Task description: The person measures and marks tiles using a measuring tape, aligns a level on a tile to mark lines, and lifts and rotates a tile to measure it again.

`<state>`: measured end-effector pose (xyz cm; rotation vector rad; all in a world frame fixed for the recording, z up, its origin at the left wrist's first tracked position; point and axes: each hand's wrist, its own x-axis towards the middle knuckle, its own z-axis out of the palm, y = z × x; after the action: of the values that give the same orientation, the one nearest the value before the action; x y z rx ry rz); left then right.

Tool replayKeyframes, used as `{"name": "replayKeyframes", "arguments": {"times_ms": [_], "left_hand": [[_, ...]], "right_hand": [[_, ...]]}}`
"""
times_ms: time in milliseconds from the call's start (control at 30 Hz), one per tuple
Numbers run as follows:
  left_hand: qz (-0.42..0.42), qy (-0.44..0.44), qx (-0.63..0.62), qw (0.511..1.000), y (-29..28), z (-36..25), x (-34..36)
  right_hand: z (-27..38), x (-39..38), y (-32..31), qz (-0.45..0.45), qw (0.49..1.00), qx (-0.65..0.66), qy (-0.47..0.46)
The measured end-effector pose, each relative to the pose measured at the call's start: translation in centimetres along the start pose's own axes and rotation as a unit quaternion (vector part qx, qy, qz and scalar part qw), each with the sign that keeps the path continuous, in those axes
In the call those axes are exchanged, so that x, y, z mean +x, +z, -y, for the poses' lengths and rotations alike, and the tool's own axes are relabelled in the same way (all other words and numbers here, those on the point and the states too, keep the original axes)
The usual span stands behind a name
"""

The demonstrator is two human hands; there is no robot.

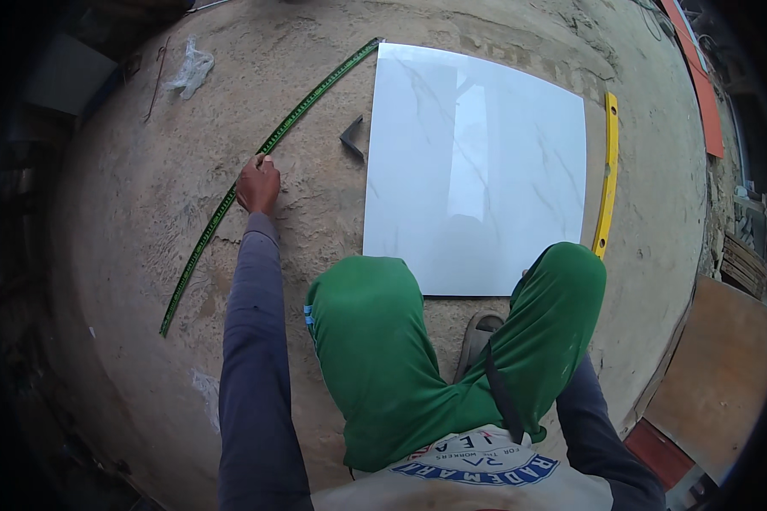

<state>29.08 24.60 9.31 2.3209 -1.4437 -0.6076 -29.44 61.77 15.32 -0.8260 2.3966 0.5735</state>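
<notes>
My left hand (258, 184) is closed on the middle of a long green tape measure (302, 108) with dark markings. The strip lies in a curve over the rough floor, its far end touching the far left corner of a large glossy white tile (477, 162) with faint grey veins. Beside the tile's left edge lies a small black L-shaped piece (349, 140). My right arm (596, 426) runs down behind my raised right knee, and that hand is hidden there. A yellow spirit level (608, 175) stretches along the tile's right side.
Crumpled clear plastic (191, 70) and a thin rusty rod (157, 81) lie at the far left. More plastic (205, 399) is by my left arm. To the right are a brown board (707, 375) and an orange strip (697, 81). My sandal (477, 341) is near the tile's front edge.
</notes>
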Motion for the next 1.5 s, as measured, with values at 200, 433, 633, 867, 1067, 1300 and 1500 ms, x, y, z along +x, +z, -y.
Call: {"name": "replayKeyframes", "arguments": {"times_ms": [200,433,633,867,1067,1300,1500], "left_hand": [[-0.072,0.081,0.113,0.988,0.9,1.8,4.7],[-0.052,0.099,0.038,0.993,-4.1,4.5,7.7],[0.036,0.201,-0.019,0.979,-7.1,-2.8,0.8],[0.153,0.322,0.107,0.928,1.4,-12.6,-7.2],[0.105,0.445,0.095,0.885,4.9,-17.2,-9.9],[0.195,0.298,0.219,0.908,1.6,-22.3,-9.2],[0.184,0.306,0.271,0.894,2.9,-23.9,-9.5]], "right_hand": [[0.5,-0.6,-0.5,0.023,0.999,-0.021,0.029],[4.2,-0.4,-3.2,0.048,0.996,-0.045,0.053],[0.1,2.1,-0.5,0.010,0.997,0.030,-0.067],[-0.4,2.5,0.9,-0.018,0.999,0.006,-0.032],[-1.3,1.3,-0.2,0.012,0.998,0.055,-0.013],[-2.5,2.7,-3.5,-0.058,0.982,0.091,-0.153],[2.6,9.3,-9.1,-0.222,0.882,0.095,-0.404]]}}
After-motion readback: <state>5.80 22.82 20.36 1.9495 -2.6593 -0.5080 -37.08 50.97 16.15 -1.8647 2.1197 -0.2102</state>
